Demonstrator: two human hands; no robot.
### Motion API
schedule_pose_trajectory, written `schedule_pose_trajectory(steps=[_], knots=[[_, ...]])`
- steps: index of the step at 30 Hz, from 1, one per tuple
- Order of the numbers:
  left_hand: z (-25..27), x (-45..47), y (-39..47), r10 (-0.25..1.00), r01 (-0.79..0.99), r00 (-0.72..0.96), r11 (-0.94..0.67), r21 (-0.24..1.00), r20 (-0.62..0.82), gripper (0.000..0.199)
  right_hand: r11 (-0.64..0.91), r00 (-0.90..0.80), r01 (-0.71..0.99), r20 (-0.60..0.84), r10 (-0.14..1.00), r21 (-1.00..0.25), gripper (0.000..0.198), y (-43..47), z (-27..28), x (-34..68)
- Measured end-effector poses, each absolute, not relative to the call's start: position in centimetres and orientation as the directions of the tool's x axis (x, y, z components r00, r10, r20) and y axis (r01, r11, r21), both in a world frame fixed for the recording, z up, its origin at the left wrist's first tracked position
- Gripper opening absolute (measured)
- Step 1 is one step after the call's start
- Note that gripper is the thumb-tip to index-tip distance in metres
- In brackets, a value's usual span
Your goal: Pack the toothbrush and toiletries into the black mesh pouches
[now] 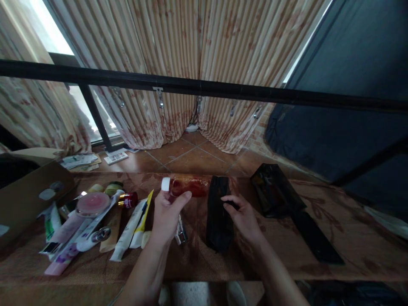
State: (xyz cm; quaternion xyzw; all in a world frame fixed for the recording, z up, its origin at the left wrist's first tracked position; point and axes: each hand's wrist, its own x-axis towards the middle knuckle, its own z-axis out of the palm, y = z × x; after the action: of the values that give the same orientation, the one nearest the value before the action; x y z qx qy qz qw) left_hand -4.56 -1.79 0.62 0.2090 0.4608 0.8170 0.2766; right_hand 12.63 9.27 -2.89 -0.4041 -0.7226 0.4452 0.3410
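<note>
My left hand (168,208) is closed around a clear bottle (191,187) with a white cap and reddish-amber contents. The bottle lies sideways, its cap to the left and its far end by a black pouch (217,216). At the pouch's right side, my right hand (242,212) pinches a dark bit of it between thumb and fingers. Below the bottle lies a small shiny silver item (181,233), partly hidden by my left wrist. Left of that hand are a yellow tube (142,221) and a white tube (127,233).
Several cosmetics crowd the cloth's left side, among them a round pink jar (93,204) and a red jar (128,199). A cardboard box (32,195) stands far left. To the right lies an open black case (274,191). A dark metal rail (204,86) runs across behind.
</note>
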Motion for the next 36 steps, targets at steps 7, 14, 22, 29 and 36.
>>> schedule_pose_trajectory(steps=[7,14,22,29,36], knots=[[0.6,-4.4,-1.5,0.627,-0.287,-0.779,-0.386,0.877,0.021,0.032,0.310,-0.433,0.284,0.167,0.886,-0.907,0.022,9.4,-2.8,12.5],[0.3,-4.4,-1.5,0.635,-0.220,-0.768,-0.388,0.895,0.087,0.032,0.260,-0.444,0.294,0.110,0.890,-0.920,0.024,9.4,-2.9,12.6],[1.2,-4.1,-1.8,0.647,-0.347,-0.762,-0.444,0.826,0.027,0.034,0.303,-0.430,0.284,0.162,0.888,-0.910,0.021,9.5,-3.1,12.7],[1.7,-4.2,-2.0,0.698,-0.538,-0.714,-0.507,0.674,-0.045,0.025,0.300,-0.436,0.275,0.160,0.886,-0.913,0.023,9.5,-3.4,12.7],[2.5,-5.1,-2.6,0.723,-0.668,-0.672,-0.498,0.553,-0.159,0.035,0.279,-0.440,0.304,0.125,0.889,-0.911,0.024,9.9,-4.1,12.8]])
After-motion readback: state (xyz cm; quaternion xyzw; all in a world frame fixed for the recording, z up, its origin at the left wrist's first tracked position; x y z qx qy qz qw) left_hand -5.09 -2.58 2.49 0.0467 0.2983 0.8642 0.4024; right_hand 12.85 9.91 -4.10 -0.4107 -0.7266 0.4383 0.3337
